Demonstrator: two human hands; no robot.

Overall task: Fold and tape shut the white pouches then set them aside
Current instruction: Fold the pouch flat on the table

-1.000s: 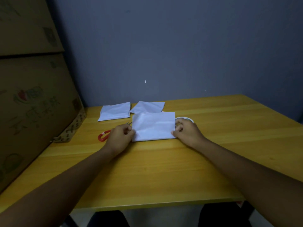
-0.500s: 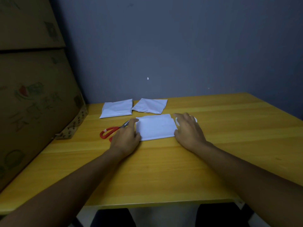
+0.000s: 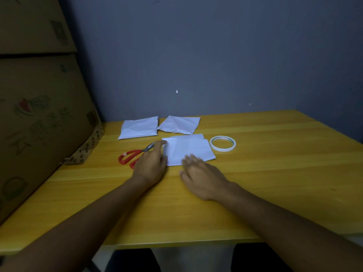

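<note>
A folded white pouch [image 3: 189, 149] lies flat on the yellow table [image 3: 275, 173] in front of me. My left hand [image 3: 152, 163] rests flat against its left edge, index finger stretched along that side. My right hand [image 3: 202, 173] lies flat with its fingertips on the pouch's near edge. Two more white pouches sit behind it: one at the back left [image 3: 138, 127], one beside it [image 3: 179, 124]. A white tape roll [image 3: 222, 143] lies just right of the folded pouch.
Red-handled scissors [image 3: 133, 155] lie left of the pouch, partly under my left hand. Stacked cardboard boxes [image 3: 39, 114] fill the left side, leaning over the table's left edge. A grey wall stands behind the table.
The pouch was folded down to a smaller shape. My right hand slid from the pouch's right edge to its near edge, uncovering the tape roll. My left hand flattened beside the pouch.
</note>
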